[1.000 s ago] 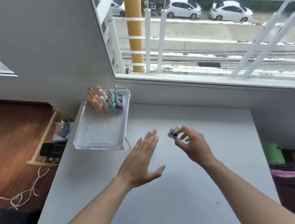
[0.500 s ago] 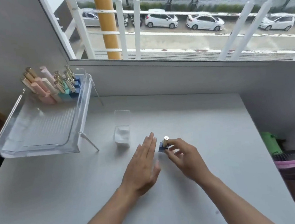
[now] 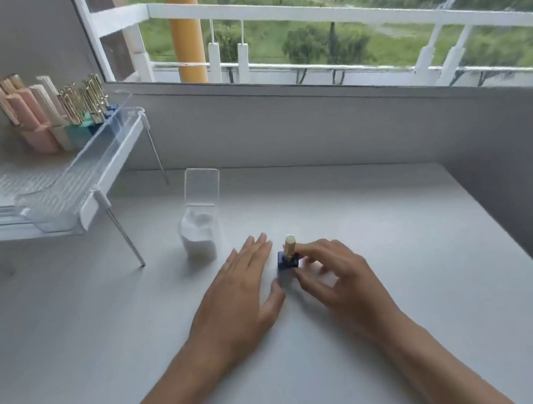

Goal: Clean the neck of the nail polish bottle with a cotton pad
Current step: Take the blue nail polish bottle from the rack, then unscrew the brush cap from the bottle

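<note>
Clear shelf rack [image 3: 65, 200], table's 10 o'clock corner: a row of nail polish bottles [image 3: 58, 117] at its far end, pink, beige, teal and blue, caps gold or pale. Clear box [image 3: 199, 236], lid raised, white cotton pads [image 3: 198, 245] inside, at 11 o'clock from the hands. Left hand [image 3: 238, 297]: flat, fingers spread, holding nothing, just beside the bottle. Blue nail polish bottle [image 3: 288, 258], gold cap on, upright on the white table [image 3: 392, 255], centre. Right hand [image 3: 336, 282]: fingertips pinching the bottle from 3 o'clock.
</note>
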Tool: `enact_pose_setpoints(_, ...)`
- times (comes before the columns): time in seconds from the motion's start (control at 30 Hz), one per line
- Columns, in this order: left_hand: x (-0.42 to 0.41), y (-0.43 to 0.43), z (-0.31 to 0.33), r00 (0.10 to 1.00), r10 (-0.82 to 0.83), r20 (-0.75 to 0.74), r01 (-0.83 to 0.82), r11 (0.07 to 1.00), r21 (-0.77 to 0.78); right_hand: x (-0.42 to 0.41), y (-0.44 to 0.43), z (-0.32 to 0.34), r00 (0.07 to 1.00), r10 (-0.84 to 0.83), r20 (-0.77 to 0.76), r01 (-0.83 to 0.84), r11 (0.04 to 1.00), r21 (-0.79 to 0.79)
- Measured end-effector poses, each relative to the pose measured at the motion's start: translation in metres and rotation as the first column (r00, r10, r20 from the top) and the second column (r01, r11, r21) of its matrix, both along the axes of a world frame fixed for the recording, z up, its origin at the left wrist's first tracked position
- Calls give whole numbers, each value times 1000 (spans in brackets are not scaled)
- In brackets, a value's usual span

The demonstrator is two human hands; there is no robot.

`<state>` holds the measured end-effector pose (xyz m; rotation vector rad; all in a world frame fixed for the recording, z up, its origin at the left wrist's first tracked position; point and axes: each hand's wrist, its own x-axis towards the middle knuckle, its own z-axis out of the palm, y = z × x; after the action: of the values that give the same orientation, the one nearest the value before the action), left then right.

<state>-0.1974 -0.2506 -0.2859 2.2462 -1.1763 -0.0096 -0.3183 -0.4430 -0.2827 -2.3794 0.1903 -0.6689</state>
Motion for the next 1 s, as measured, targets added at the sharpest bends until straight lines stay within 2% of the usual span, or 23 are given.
enact_pose_setpoints(0.37, 9, 11, 11, 950, -113, -292, 13, 946, -325, -3, 2, 4, 998, -1, -61, 4, 999, 49)
enact_pose_setpoints(0.57, 5, 14, 19, 914, -151, -377, 4, 931, -364, -8, 2, 10, 995, 2, -101, 11, 991, 132)
enact_pose_setpoints(0.73, 5, 12, 17, 924, -159, -347, 6, 915, -403, -10, 3, 15, 991, 15, -136, 7, 987, 160)
enact_pose_setpoints(0.83, 3, 12, 19, 939, -158, -304, 12, 902, -431, -13, 6, 16, 994, 20, -105, -5, 991, 136)
enact_pose_setpoints(1.0, 3, 12, 20, 990, -112, -89, 66, 909, -412, -30, 2, 27, 997, -71, 40, 69, 996, 60)
